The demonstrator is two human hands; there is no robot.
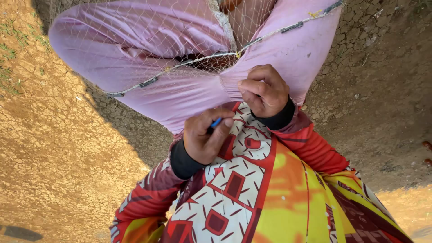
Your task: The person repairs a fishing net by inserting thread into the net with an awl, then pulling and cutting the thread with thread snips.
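Observation:
A fine pale fishing net (148, 40) lies draped over my knees in pink trousers (112, 45). A cord with dark sinkers (148, 82) runs along its edge from lower left to upper right. My left hand (203, 137) is closed around a small blue tool (216, 122), of which only the tip shows, held close to my chest. Just above it, my right hand (264, 90) is curled and pinches the net where it meets the trousers. Both wrists have black cuffs under red patterned sleeves.
Dry, cracked earth (58, 148) surrounds me, sunlit on the left and shaded on the right. A few tufts of grass (9, 49) grow at the far left. My bright patterned shirt (252, 193) fills the lower part of the view.

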